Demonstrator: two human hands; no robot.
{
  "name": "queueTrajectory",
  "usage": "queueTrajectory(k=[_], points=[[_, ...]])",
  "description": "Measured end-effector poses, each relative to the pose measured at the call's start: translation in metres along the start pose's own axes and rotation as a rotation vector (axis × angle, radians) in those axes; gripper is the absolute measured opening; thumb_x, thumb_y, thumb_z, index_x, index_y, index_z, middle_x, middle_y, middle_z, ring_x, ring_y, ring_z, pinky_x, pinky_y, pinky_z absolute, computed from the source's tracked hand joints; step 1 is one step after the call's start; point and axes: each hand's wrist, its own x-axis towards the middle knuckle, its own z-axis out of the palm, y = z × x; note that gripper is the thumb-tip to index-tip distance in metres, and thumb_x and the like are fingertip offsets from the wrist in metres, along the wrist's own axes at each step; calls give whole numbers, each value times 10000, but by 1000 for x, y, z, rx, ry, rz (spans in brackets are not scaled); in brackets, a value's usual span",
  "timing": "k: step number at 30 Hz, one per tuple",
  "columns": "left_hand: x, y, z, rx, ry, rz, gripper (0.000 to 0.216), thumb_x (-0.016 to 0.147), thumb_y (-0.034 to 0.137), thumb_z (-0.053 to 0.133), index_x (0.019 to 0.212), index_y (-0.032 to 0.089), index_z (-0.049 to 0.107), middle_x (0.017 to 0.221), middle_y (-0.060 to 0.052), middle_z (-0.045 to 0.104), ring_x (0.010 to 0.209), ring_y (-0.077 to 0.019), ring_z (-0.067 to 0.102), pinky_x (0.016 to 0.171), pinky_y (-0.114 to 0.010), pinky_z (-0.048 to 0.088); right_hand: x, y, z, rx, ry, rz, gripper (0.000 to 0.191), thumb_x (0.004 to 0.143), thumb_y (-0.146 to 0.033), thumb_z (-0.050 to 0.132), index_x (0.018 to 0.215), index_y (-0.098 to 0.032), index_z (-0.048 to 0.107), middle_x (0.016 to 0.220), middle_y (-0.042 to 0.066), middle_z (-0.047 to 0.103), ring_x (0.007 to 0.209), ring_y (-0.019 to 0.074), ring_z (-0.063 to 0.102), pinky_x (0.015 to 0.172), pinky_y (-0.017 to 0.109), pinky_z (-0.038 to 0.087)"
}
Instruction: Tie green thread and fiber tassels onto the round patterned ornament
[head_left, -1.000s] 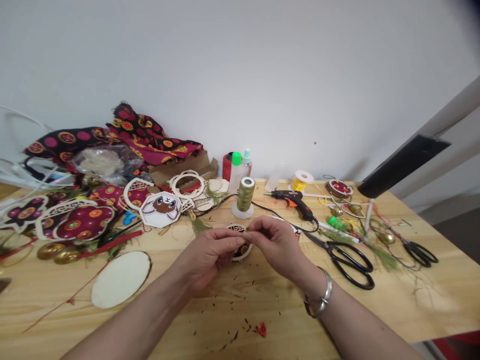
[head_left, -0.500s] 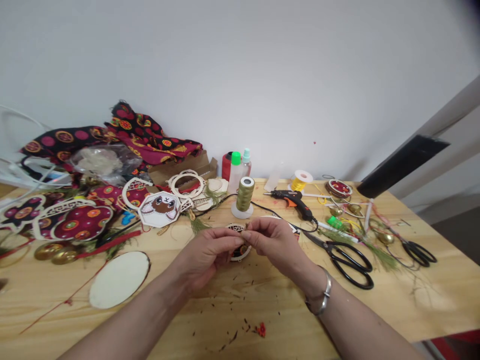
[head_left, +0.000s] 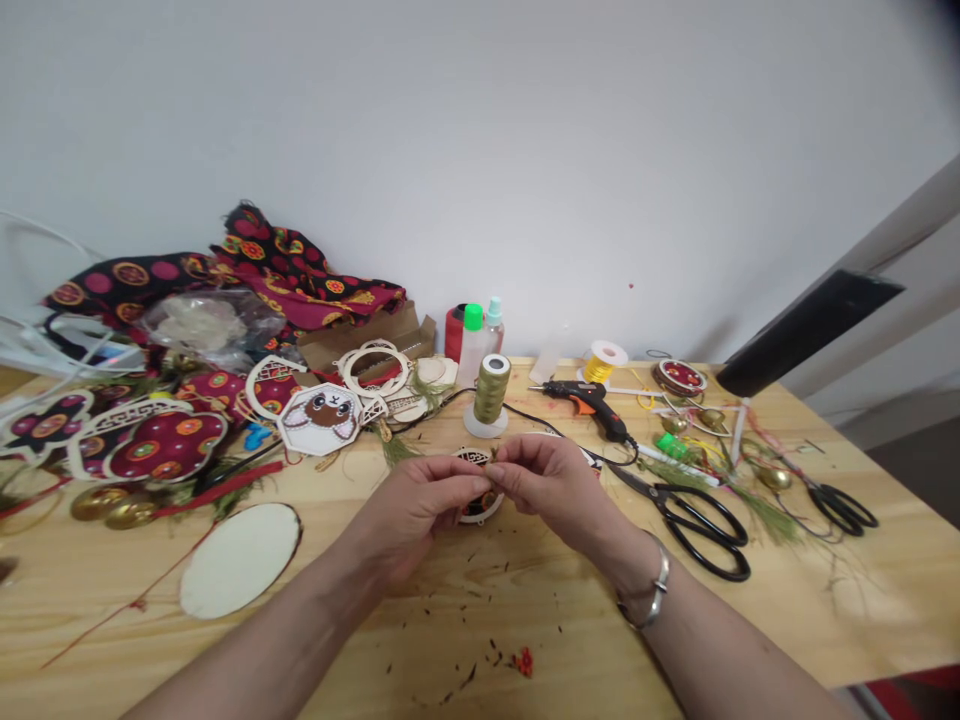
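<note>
My left hand [head_left: 435, 500] and my right hand [head_left: 544, 485] meet at the middle of the table, fingertips pinched close together. Between them is something small that I cannot make out, mostly covered by the fingers. Just beneath and behind the fingertips lies a small round ornament [head_left: 478, 515] with a pale openwork rim and a dark middle, partly hidden by my hands. An olive-green spool of thread [head_left: 492, 390] stands on its white base right behind it. To the right of my right hand, a white piece with a dark pattern is half covered.
Black-handled scissors [head_left: 701, 525] and a hot glue gun [head_left: 589, 400] lie to the right. A white oval disc [head_left: 241, 560] is at left, near fabric-covered ornaments [head_left: 169, 445]. Bottles [head_left: 472, 350] stand by the wall. Dark scraps and a red bit [head_left: 523, 661] lie in front.
My hands stay at nearly the same spot, with the fingertips shifting only slightly. The whole view has moved a little; the things on the table lie as before.
</note>
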Motion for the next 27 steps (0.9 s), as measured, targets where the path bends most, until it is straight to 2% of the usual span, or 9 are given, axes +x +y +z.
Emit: queueTrajectory(k=[7,13,20,27], points=[[2,-5,-1,-26,-8,2,140,638,214,714,754,141,744,660,-39,678,584,-115,524,541,-230,353,1,1,-2,-85,0,-69,155,721,-285,636,691,-138,597,606,-33,541,520,57,428,500,190,360],[2,-4,-2,-112,-61,-10,135,626,202,738,744,136,742,640,-23,655,547,-81,471,516,-206,333,-1,0,-3,-57,-1,-96,154,711,-291,644,697,-153,578,600,-34,541,509,60,435,485,188,377],[1,-4,-2,-180,-90,-38,88,579,196,770,640,152,725,580,2,625,517,-69,463,502,-198,331,-3,1,-3,26,-34,-102,180,707,-300,659,695,-156,552,591,-43,522,502,56,431,481,188,365],[0,-4,-2,-173,-59,-57,73,586,168,757,641,138,719,577,3,622,502,-54,445,490,-189,308,-4,0,-1,17,-38,-90,162,716,-274,658,699,-143,564,592,-44,509,505,50,402,478,187,329]])
